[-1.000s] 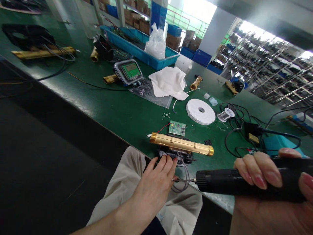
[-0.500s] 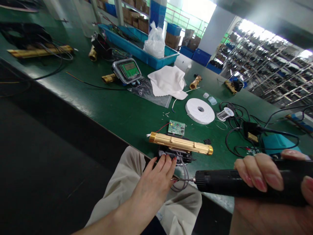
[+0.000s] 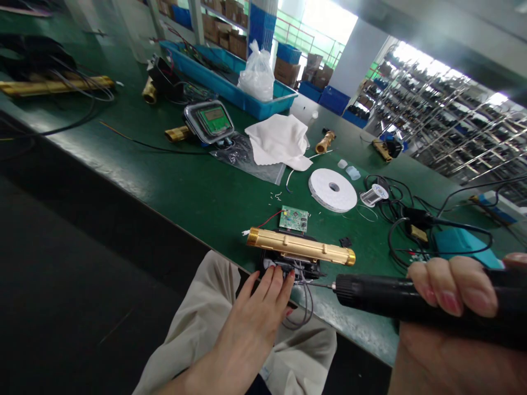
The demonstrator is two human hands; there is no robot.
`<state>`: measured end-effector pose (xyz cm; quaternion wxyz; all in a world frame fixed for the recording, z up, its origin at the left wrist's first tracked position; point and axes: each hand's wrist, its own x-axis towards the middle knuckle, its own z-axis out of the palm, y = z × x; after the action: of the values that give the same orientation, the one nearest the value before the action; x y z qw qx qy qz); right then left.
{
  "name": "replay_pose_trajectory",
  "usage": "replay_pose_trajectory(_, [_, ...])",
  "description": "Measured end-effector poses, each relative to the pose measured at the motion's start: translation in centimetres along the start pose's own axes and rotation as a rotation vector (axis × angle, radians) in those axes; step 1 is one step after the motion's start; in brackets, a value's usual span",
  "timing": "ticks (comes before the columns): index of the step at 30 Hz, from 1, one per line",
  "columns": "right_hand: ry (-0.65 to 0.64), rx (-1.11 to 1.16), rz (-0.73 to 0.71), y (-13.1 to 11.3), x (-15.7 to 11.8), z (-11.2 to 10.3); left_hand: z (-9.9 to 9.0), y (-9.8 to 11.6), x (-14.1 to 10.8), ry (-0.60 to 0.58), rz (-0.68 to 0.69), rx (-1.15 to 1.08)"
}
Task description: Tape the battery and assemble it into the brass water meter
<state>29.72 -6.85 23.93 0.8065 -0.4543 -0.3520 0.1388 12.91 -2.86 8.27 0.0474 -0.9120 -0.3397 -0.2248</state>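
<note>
Left hand: my left hand, lower centre of the frame, lays its fingers outstretched on the near side of the black housing; whether it also grips, I cannot tell.
Brass tube: the tube lies across the housing, just above the left hand in the frame. Its long axis goes left to right, sloping slightly down. The left hand is nearer; from the right hand, the tube is toward upper left.
Circuit board: the green board is just above the tube.
Driver: its thin bit points left, toward the left fingertips; contact at the tip is not clear.
Right hand: this hand, lower right, is closed around the black driver.
Counter: green and shiny, with a display meter, white cloth, white roll and wire spool.
Room: cartons at upper centre-left, blue crates, then metal racks at upper right.
</note>
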Motion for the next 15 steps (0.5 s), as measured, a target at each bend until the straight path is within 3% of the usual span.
replay_pose_trajectory(3, [-0.055, -0.008, -0.068, 0.4, -0.1, 1.3, 0.5, 0.0, -0.3, 0.017, -0.010, -0.002])
replay_pose_trajectory(15, [-0.183, -0.068, -0.043, 2.0, -1.1, 4.3, 0.7, 0.5, -0.7, -0.004, 0.000, 0.011])
